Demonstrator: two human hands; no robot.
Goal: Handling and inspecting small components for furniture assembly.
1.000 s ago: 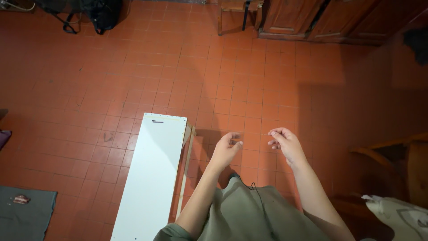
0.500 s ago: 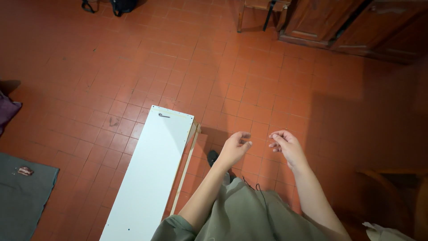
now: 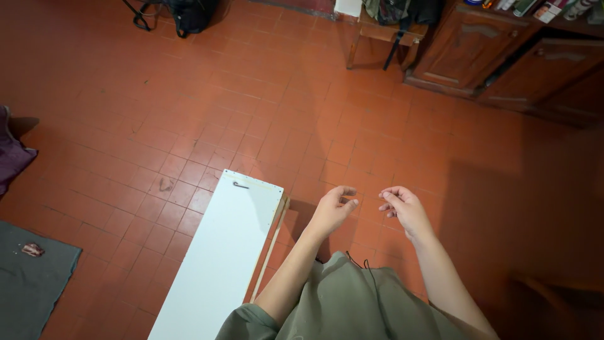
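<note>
right now your left hand (image 3: 333, 208) and right hand (image 3: 402, 208) hover close together but not touching above the red tiled floor (image 3: 251, 107), fingers curled and holding nothing visible, while the long white board (image 3: 220, 264) lies flat just to their left.

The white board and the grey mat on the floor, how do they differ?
The white board is long, narrow and stiff-looking, with a thin wooden strip along its right side; the grey mat is dark and soft-looking, lying flat at the left edge. The board sits nearer the left hand; the mat lies farther off. Both are on the red tiled floor.
</note>
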